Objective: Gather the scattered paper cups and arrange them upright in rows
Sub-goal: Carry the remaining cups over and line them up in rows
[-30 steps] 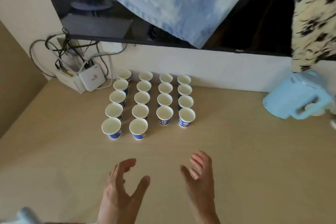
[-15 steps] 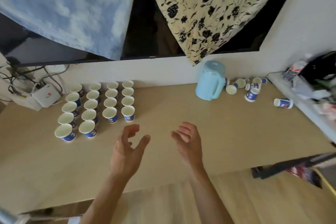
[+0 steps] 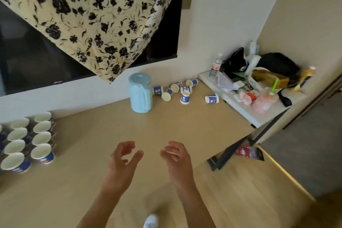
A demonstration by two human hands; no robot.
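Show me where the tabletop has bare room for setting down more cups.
Free: the wide tabletop stretch between the upright cup rows and the blue kettle, down to the near edge. Crowded: the back corner right of the kettle, littered with tipped cups, and the cluttered white shelf beyond.

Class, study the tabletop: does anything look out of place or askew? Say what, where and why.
Yes. Loose paper cups lie tumbled right of the blue kettle, most on their sides, one stray cup apart toward the white shelf. The rowed cups at left stand upright, so these look unfinished.
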